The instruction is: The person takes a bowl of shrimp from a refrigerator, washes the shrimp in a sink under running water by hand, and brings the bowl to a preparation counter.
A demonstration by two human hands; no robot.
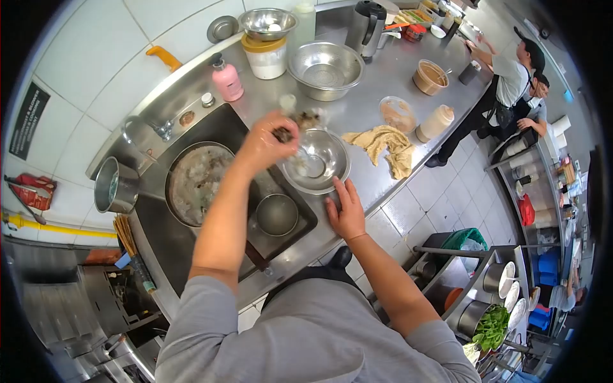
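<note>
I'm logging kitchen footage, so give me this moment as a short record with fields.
Left hand: closed on a small dark item, too unclear to identify, raised beside the steel bowl
Right hand: fingers at the bowl's near rim
Sink: holds a wide pan of cloudy liquid and a smaller round pot
Counter: tan cloth, right of the bowl in the picture
Background: two people

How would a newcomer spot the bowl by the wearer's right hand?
Find the steel counter, then its sink. The metal bowl sits on the counter beside that sink. Unlike the larger bowl behind, it has the wearer's right hand at its rim.
</note>
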